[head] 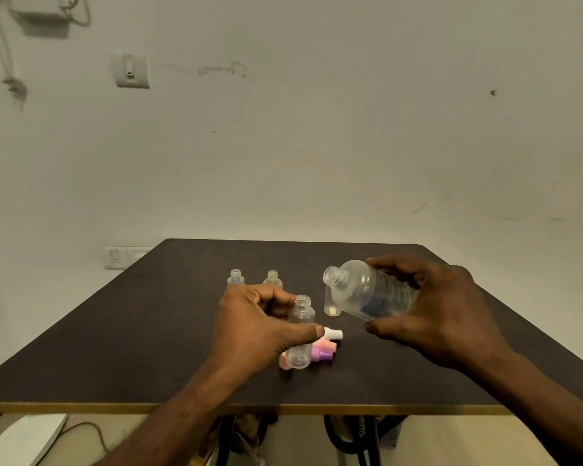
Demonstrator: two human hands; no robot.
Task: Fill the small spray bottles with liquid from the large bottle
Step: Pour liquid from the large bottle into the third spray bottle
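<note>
While its label seems unreadable, right hand [448, 311] grips large bottle [367, 290].

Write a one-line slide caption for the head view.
Right hand tilts the large bottle toward the small open bottle held by the left hand, above loose spray caps.

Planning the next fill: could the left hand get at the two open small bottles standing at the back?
Probably yes, but not yet. The left hand holds a small bottle; both back bottles stand uncapped just beyond its knuckles, with nothing between.
</note>
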